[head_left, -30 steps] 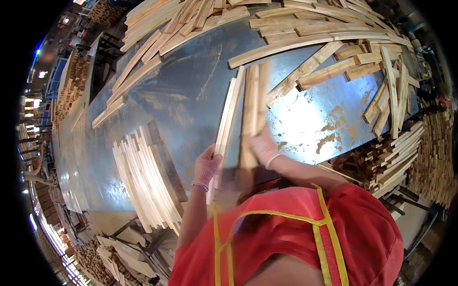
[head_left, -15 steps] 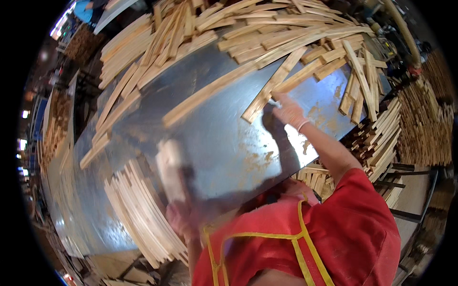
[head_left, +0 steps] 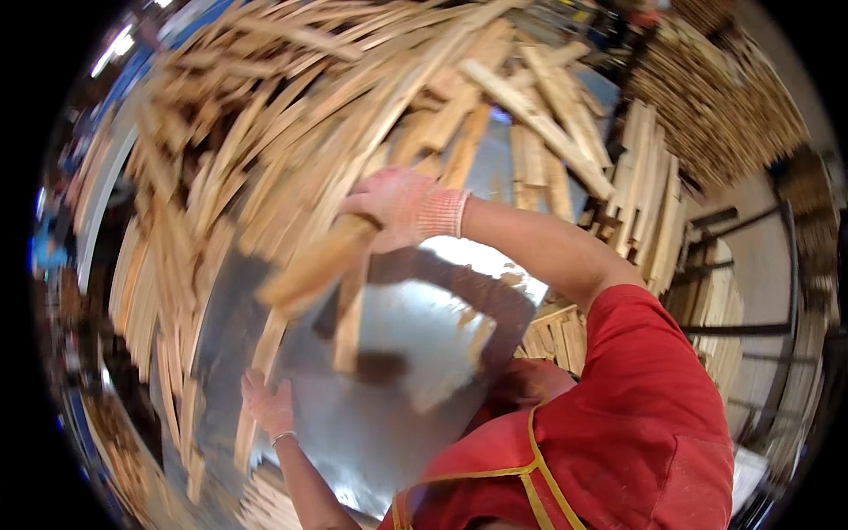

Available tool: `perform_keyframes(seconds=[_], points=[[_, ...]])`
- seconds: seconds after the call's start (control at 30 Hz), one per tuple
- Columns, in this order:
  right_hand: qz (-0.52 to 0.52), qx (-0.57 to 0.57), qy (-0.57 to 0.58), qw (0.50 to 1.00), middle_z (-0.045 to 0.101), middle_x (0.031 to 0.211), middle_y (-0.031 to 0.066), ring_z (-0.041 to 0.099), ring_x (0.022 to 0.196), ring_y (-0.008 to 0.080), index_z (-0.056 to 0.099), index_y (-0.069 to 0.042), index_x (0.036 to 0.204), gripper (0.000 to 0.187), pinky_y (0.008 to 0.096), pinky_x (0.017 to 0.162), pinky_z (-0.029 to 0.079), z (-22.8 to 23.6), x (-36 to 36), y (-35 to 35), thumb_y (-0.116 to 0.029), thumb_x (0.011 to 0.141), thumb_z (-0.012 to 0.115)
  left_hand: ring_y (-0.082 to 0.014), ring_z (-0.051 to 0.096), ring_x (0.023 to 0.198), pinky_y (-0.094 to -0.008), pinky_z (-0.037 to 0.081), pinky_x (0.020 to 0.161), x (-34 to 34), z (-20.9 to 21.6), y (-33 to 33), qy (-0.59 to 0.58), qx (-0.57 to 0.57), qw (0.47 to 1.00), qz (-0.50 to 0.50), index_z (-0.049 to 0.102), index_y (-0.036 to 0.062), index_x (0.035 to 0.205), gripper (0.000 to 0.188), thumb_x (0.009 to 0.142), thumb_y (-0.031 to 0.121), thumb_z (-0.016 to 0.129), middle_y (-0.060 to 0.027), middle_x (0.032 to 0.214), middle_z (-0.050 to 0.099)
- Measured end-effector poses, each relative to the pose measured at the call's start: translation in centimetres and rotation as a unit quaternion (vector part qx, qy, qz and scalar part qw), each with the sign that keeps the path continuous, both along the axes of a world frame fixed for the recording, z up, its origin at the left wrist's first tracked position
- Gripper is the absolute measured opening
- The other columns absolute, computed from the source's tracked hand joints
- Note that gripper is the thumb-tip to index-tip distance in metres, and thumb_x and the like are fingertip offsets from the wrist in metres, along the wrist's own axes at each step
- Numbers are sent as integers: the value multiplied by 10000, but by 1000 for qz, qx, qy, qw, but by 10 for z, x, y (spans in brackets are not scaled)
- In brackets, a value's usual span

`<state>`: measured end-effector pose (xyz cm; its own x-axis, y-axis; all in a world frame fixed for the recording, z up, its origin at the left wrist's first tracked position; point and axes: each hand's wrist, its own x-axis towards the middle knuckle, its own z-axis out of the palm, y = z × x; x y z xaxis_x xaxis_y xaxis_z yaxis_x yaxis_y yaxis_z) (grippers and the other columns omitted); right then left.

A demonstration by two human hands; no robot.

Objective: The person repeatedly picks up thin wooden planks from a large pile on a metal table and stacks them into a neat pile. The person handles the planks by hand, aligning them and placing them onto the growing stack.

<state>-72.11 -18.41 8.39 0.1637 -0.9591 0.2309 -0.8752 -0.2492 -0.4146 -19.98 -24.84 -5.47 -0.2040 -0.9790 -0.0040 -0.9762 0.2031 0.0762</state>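
Observation:
My right hand [head_left: 402, 208], in a pale pinkish knit glove, is closed round a wooden board [head_left: 309, 269]. The board is held above the table, tilted toward the lower left and smeared by motion. My left hand [head_left: 268, 406], gloved too, lies over a long wooden strip [head_left: 272, 340] at the left, its thumb spread away from its fingers. Another wooden strip [head_left: 351, 318] lies on the metal tabletop [head_left: 322, 420] beneath the raised board, which hides part of it.
A large jumbled heap of wooden strips [head_left: 291, 115] covers the table's far side. Crossed strips [head_left: 539, 115] lie at the far right. Stacked strips [head_left: 649, 194] and a black metal frame [head_left: 738, 329] stand to the right. A pale stack [head_left: 269, 503] sits at the lower left.
My view has turned. My left hand no longer holds the pale wood and has moved onto a strip. My right hand has lifted a board off the table and moved left.

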Motion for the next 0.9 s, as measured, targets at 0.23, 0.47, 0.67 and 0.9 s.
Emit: perform_keyframes(seconds=[0.23, 0.47, 0.67, 0.9], points=[[-361, -155, -472, 789, 700, 1237, 181, 668, 1107, 219, 352, 2, 1665, 955, 359, 887, 588, 69, -200, 147, -317, 896, 819, -500, 433, 1485, -566, 382, 1225, -238, 13, -5, -65, 99, 985, -124, 491, 76, 1619, 1036, 772, 565, 834, -341, 1603, 448], [-644, 128, -57, 752, 782, 1037, 127, 737, 929, 257, 757, -10, 1183, 322, 424, 872, 591, -146, -371, 414, -217, 939, 723, -493, 576, 1358, -544, 461, 1164, -236, 28, -12, -69, 154, 976, -142, 534, 42, 1571, 988, 780, 545, 845, -315, 1455, 616], [-731, 193, -227, 614, 752, 1302, 239, 731, 1152, 383, 621, 23, 1469, 650, 471, 994, 557, -174, -464, 516, -296, 906, 682, -438, 645, 1193, -522, 530, 1027, -279, 20, 32, -2, 139, 974, -177, 452, 91, 1589, 959, 778, 395, 865, -219, 1314, 649], [-509, 52, 76, 856, 611, 1518, 235, 550, 1418, 429, 549, 15, 1530, 683, 485, 1229, 401, -84, -299, 237, -338, 975, 733, -434, 717, 1084, -510, 579, 971, -270, 19, 108, 75, 324, 943, 14, 454, 177, 1637, 878, 841, 331, 790, -244, 1269, 709]])
